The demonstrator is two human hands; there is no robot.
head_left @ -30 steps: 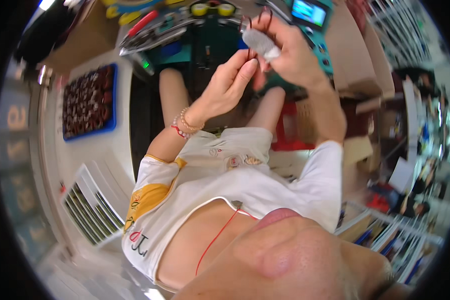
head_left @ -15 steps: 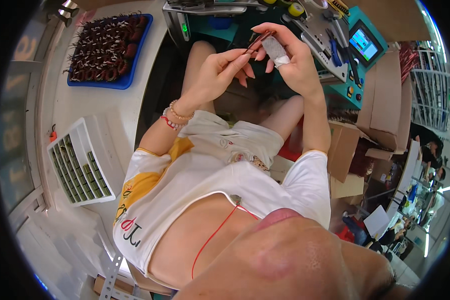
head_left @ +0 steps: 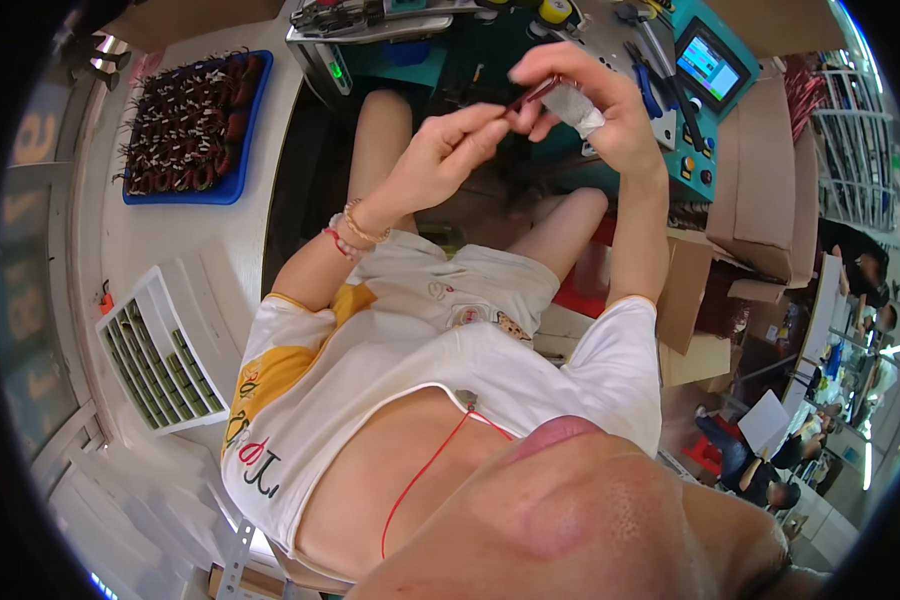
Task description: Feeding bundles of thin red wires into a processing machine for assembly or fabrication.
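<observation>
I see both hands raised above the lap, in front of the counter (head_left: 220, 250). The left hand (head_left: 440, 160) pinches the end of a thin reddish wire (head_left: 532, 93) between thumb and forefinger; the right hand (head_left: 595, 110) closes its grip on a small grey part (head_left: 575, 103), from which the wire sticks out toward the left. My worry is that the wire is thin and the pinch sits right at its tip, so a slight tug could slip it free or bend it. Nothing lies under the hands but bare legs and dark floor, so I judge a dropped part would be hard to find. The blue tray (head_left: 225, 190) of coils lies well apart to the left, a long reach away.
</observation>
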